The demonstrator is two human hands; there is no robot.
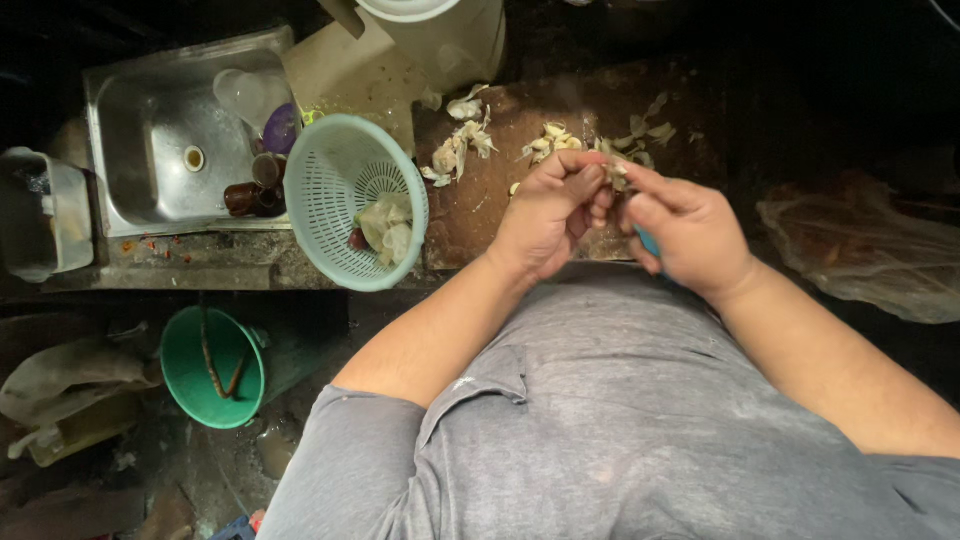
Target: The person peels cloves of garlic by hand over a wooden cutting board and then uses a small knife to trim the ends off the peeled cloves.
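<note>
The left hand (548,212) and the right hand (688,228) are meeting over the worn brown wooden chopping board (500,185), both sets of fingertips pinching together on one small pale garlic clove with papery skin (612,175). A blue handle (648,241) is poking out under the right palm; what it belongs to cannot be told. Judging from the grip, the peeling is going best if one hand is pinning the clove firmly while the other is pulling the loose skin away in short strips, keeping the scraps over the board. Peeled cloves and torn skins (556,140) are lying just beyond the hands. A pale green perforated plastic basket (340,190) is resting to the left, overlapping a steel sink (150,120). No labelled packages are showing; only a crumpled clear plastic bag (870,250) is lying at the right, and a green plastic bucket (205,365) is standing below.
</note>
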